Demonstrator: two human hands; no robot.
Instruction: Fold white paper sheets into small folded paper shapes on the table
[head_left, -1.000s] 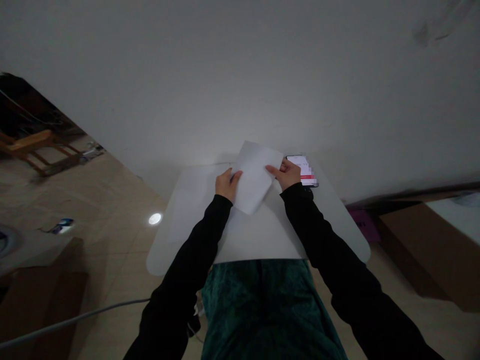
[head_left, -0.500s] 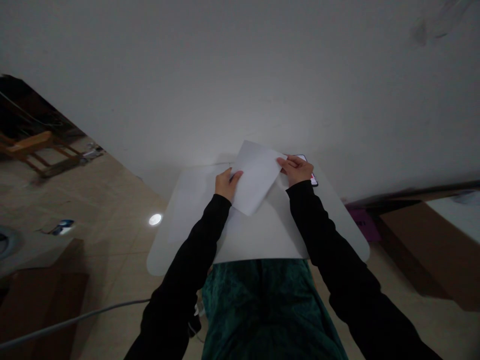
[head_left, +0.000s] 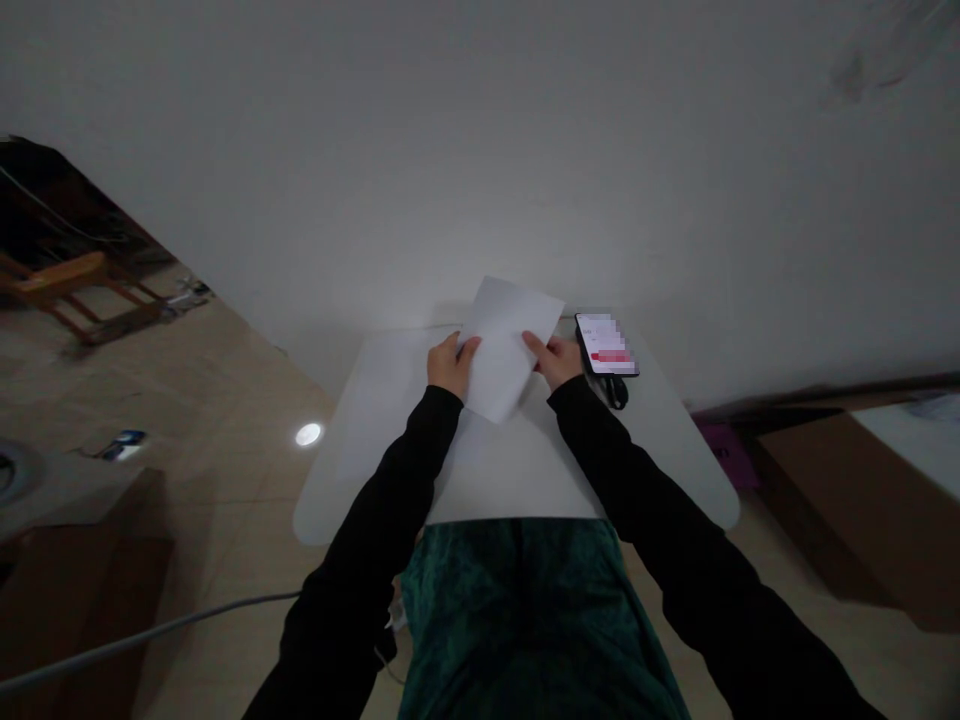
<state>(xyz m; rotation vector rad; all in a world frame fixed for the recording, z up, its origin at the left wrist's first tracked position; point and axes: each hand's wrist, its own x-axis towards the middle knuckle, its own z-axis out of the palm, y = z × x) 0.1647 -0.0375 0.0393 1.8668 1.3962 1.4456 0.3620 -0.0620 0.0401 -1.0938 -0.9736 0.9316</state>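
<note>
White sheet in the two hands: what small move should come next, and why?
Perhaps lower the sheet gently toward the table: the left hand and the right hand each have a thumb on its face, and its far edge shows against the wall, so it seems held up rather than lying flat.

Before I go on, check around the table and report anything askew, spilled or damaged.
I see no spill. The wall has a dark, scuffed-looking patch at upper right, unlike its plain middle. The white sheet is askew to the table, but the left hand and right hand hold it.
</note>
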